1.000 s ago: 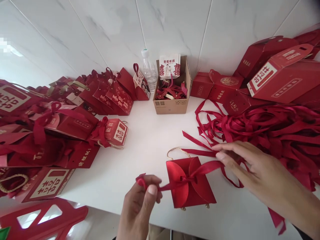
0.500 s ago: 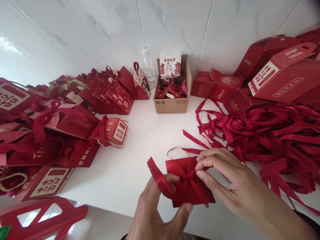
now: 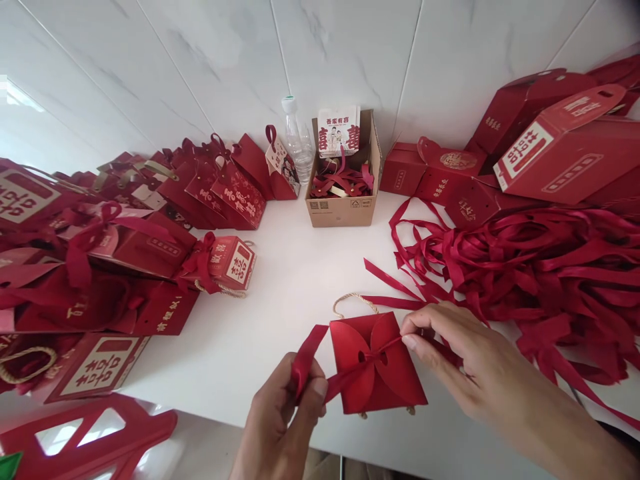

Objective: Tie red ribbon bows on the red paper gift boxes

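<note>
A small red gift box (image 3: 377, 383) with petal-shaped flaps folded over its top lies on the white table in front of me. A red ribbon (image 3: 345, 379) crosses the flaps and is knotted at the two holes in the middle. My left hand (image 3: 287, 403) pinches one end of this ribbon, left of the box. Between thumb and fingertips, my right hand (image 3: 450, 353) grips the other end at the box's right edge. The ribbon runs taut between both hands. A twisted cord handle (image 3: 353, 298) sticks out behind the box.
Finished-looking red boxes (image 3: 130, 250) crowd the left side. A cardboard box (image 3: 340, 210) with ribbon pieces and a clear bottle (image 3: 297, 143) stand at the wall. On the right lies a ribbon heap (image 3: 530, 267), with larger red boxes (image 3: 555, 157) behind.
My left hand has left the box and moved left, pulling a ribbon end outward. My right hand has shifted slightly right. The ribbon is now drawn tight across the flaps.
</note>
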The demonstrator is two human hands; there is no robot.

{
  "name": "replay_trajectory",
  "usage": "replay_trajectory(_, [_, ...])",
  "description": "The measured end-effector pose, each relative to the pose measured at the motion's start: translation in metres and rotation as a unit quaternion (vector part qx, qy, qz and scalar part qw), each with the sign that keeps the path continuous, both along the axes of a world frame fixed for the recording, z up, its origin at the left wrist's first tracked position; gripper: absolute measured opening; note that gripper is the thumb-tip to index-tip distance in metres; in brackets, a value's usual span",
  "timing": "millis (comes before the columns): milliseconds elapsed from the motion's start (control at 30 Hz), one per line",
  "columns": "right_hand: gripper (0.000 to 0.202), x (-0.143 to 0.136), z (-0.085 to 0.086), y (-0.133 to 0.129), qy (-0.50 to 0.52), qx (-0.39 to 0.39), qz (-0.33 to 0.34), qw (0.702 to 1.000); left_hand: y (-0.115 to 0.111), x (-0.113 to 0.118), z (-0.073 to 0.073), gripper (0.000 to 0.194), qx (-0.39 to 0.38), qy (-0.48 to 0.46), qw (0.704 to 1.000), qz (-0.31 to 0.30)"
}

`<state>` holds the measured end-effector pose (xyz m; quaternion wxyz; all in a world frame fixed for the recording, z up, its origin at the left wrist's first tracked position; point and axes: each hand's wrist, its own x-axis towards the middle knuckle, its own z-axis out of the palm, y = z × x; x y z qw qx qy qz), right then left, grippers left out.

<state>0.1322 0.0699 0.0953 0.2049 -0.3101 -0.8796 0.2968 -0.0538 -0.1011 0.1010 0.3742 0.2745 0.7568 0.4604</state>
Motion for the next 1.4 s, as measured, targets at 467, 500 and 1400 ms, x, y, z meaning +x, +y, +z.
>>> replay_trajectory(467, [0.022, 0.002, 0.005, -0.002, -0.016, -0.05, 0.006, 0.999, 0.004, -0.004, -0.005, 0.038, 0.056, -0.105, 0.989, 0.09])
replay_trajectory(500, [0.022, 0.003, 0.005, -0.002, -0.023, -0.064, -0.002, 0.998, 0.003, -0.004, -0.007, 0.038, 0.056, -0.112, 0.987, 0.1])
replay_trajectory(1400, [0.047, -0.008, -0.006, -0.022, 0.142, -0.382, -0.206, 0.89, 0.026, 0.012, 0.007, 0.028, 0.134, -0.037, 0.989, 0.045])
